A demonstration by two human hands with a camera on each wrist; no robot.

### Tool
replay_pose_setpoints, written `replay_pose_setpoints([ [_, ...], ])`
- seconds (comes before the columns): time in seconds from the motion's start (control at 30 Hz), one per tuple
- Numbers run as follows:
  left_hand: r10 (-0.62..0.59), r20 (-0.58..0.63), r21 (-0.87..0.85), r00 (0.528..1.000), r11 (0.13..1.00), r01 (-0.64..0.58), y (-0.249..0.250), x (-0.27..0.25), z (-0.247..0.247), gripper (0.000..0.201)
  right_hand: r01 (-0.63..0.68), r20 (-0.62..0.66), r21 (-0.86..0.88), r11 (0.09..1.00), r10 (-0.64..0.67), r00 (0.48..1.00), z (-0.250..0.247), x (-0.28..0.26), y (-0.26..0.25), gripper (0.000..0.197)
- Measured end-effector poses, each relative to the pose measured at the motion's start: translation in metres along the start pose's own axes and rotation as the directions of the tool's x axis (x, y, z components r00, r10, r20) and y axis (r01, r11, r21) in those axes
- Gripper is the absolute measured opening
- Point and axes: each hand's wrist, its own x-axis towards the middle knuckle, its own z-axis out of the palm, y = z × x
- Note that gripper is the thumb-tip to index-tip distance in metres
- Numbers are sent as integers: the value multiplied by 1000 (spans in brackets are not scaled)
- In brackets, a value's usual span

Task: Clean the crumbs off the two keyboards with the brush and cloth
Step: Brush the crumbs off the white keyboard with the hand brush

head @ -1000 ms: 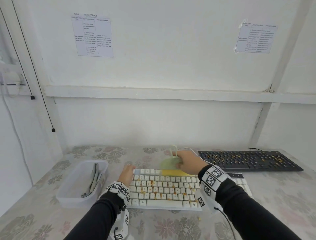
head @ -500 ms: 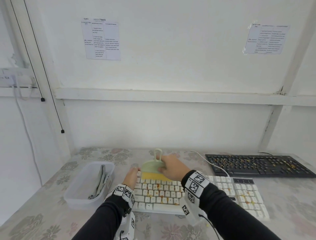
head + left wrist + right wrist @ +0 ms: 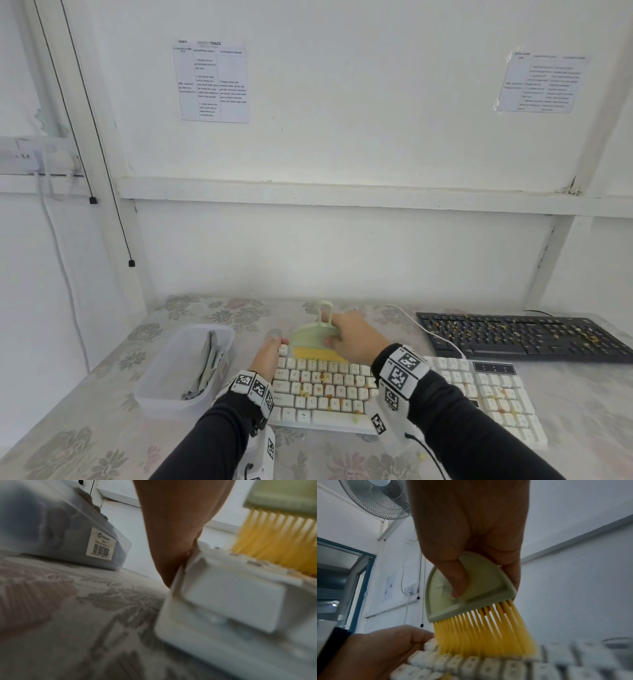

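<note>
A white keyboard (image 3: 342,387) strewn with orange crumbs lies in front of me. My right hand (image 3: 352,337) grips a pale green brush (image 3: 313,337) with yellow bristles (image 3: 481,632), thumb pressed on its flat body (image 3: 471,588); the bristles sit on the top key row near the keyboard's left end. My left hand (image 3: 270,356) rests against the white keyboard's far left corner (image 3: 197,561); how its fingers lie is hidden. A black keyboard (image 3: 520,337), also covered in crumbs, lies at the back right. A grey cloth (image 3: 209,363) stands folded in a clear tub.
The clear plastic tub (image 3: 164,394) sits left of the white keyboard on the floral tablecloth (image 3: 102,445). A white cable (image 3: 428,330) runs from the white keyboard between the two keyboards. The wall rises right behind the table.
My right hand has swept the brush leftward along the white keyboard's top row, from its middle to its left end. The left hand has stayed at the keyboard's left corner.
</note>
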Motion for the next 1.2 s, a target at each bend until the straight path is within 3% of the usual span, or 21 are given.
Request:
replay_pose_setpoints([
  [0.23,-18,17,-86,1000,996,19,-10,17,-4,22,-157,45,-162,974,166,985,-43,-33,35,24],
  [0.4,-24,18,-133,1000,991,26,-12,13,-5,21,-43,-81,11,999,44,996,-31,-19,5,21],
  [0.57,26,22,-168,999,986,-22,-7,6,-5,25,45,-7,20,999,-45,999,5,4,-23,30],
  [0.67,8,19,-140,1000,990,-5,-10,10,-3,32,-5,21,-17,1000,5,1000,4,3,-15,29],
  [0.77,-35,45,-158,998,987,41,-9,7,-4,20,-80,54,-42,996,82,995,-14,-11,10,25],
  [0.97,-52,62,-117,997,991,59,-5,4,-1,18,-185,97,-176,967,204,974,-51,-37,55,14],
  [1.13,-42,56,-70,998,996,46,-7,8,-2,18,-155,-89,32,987,158,983,-52,-19,44,27],
  [1.2,-38,53,-68,998,997,42,-5,6,-1,17,-136,-98,58,989,141,985,-38,-11,35,37],
])
